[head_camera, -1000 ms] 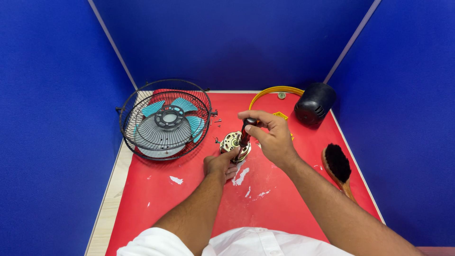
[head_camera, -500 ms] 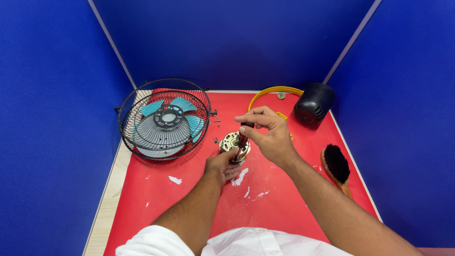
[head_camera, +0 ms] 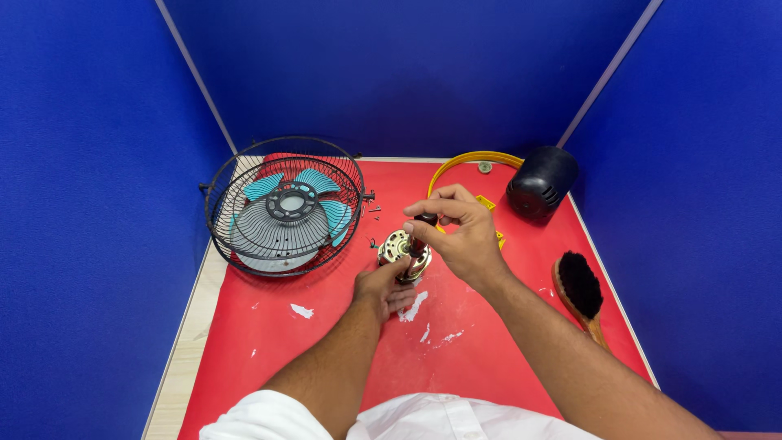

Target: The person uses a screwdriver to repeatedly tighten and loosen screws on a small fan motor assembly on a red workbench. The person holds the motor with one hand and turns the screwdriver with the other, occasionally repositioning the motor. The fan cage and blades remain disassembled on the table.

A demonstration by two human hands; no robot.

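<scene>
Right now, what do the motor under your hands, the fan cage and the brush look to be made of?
Motor: bare metal, probably; pale brassy shine.
Fan cage: thin black wire, likely coated metal; teal blades inside look like plastic.
Brush: wood-coloured back and handle, dark bristles; fibre unclear.

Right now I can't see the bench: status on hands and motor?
Left hand steadies motor on red mat. Right hand grips screwdriver on it. Nothing blocking.

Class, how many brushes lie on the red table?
1: the wooden brush with black bristles lies near the red table's right edge, apart from both hands. None seems hidden.
</scene>
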